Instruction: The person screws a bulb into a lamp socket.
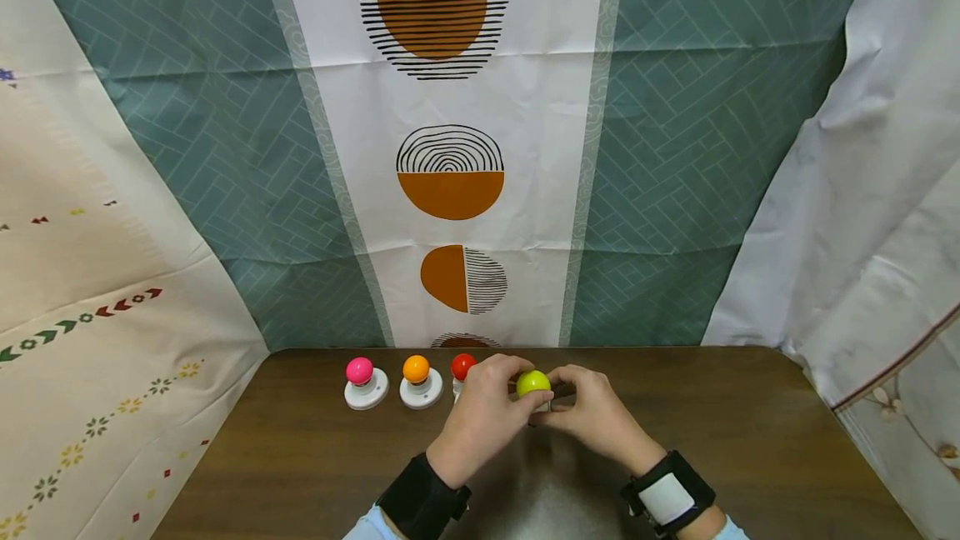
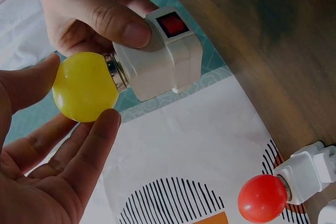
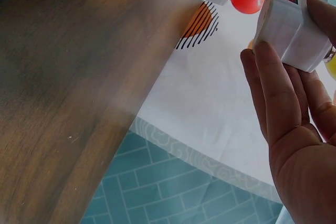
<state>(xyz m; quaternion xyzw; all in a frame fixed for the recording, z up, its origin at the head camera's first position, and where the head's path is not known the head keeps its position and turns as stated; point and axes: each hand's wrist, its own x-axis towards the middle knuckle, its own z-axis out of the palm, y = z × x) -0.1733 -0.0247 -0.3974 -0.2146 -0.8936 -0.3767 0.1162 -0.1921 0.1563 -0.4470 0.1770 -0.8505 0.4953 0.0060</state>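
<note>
A round yellow light bulb (image 2: pixel 84 87) has its metal screw base at the mouth of a white lamp socket (image 2: pixel 152 59), which carries a red rocker switch (image 2: pixel 172 24). My left hand (image 1: pixel 483 411) holds the bulb's globe between thumb and fingertips. From the other side my right hand (image 1: pixel 603 419) grips the socket body, thumb on one face and fingers (image 3: pixel 278 87) along another. Some silver thread shows between bulb and socket. Both hands are over the table, the bulb uppermost in the head view.
On the brown table (image 1: pixel 315 473), left of my hands, a red bulb (image 1: pixel 462 366) stands in a white socket, partly hidden by my left hand. Farther left are an orange bulb (image 1: pixel 416 369) and a pink bulb (image 1: pixel 359 371) on round white bases. Patterned cloth (image 1: pixel 480 107) hangs behind.
</note>
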